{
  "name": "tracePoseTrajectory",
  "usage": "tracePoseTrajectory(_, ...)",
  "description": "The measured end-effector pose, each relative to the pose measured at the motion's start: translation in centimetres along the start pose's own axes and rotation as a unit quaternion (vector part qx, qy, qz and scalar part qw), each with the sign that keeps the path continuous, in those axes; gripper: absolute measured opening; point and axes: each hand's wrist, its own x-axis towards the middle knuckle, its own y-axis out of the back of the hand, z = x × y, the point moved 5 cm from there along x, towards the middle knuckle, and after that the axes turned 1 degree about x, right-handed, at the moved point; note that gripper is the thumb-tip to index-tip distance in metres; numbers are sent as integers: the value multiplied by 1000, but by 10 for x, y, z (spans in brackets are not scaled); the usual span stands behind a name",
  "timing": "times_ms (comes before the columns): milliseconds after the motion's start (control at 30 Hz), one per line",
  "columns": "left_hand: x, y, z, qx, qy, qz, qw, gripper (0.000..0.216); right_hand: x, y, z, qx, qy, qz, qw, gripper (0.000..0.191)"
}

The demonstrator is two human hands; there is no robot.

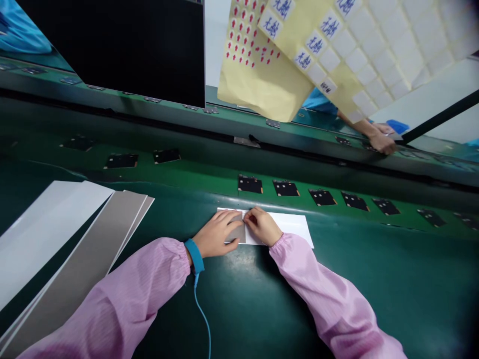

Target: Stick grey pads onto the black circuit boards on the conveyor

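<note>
Left hand [215,234] is laid flat, fingers spread, on a grey square pad [238,233]; nothing is clamped by it. Right hand [262,227] is set just beside it, fingers curled down at the pad's right edge. Whether the edge is pinched cannot be told, since the fingertips are hidden.

The pad is placed on the left end of a white strip [294,225], which is laid flat on the dark green surface [374,279] near its far edge. A blue wrist strap [195,256] is worn on the left wrist, and a blue cord [204,319] is run from it toward the camera.

White and grey sheets [75,234] are stacked well to the left. Small black boards [286,188] are lined up on the green belt [209,172] beyond the strip.

Yellow backing sheets [262,85] are hung overhead. Red arrow stickers [243,40] are carried on one, white labels [316,45] with two blue characters each on the other; the characters are too blurred to be read. A co-worker's hand [381,142] is seen at the far side.
</note>
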Motion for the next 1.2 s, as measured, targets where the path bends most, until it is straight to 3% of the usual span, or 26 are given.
tracePoseTrajectory(167,0,0,0,0,0,-1,1000,41,1,1,-4,-9,6,-5,1000,9)
tracePoseTrajectory(300,0,0,0,-2,-1,-2,1000,41,28,26,11,12,1,37,999,10)
tracePoseTrajectory(433,0,1,0,-1,-3,-2,1000,41,78,58,49,12,-68,65,995,9)
tracePoseTrajectory(567,0,0,0,-2,-3,-4,1000,41,105,63,80,16,-157,-2,987,8)
tracePoseTrajectory(700,-1,0,-1,-4,-4,-3,1000,41,104,64,88,17,-197,-32,980,8)
tracePoseTrajectory(933,0,1,0,5,-3,-11,1000,40,99,72,100,-26,-217,-23,976,6)
tracePoseTrajectory(1067,0,0,0,19,-5,-19,1000,40,97,74,106,-81,-195,9,977,7)
tracePoseTrajectory(1200,0,-1,-2,34,-3,-30,999,40,84,77,100,-147,-156,83,973,12)
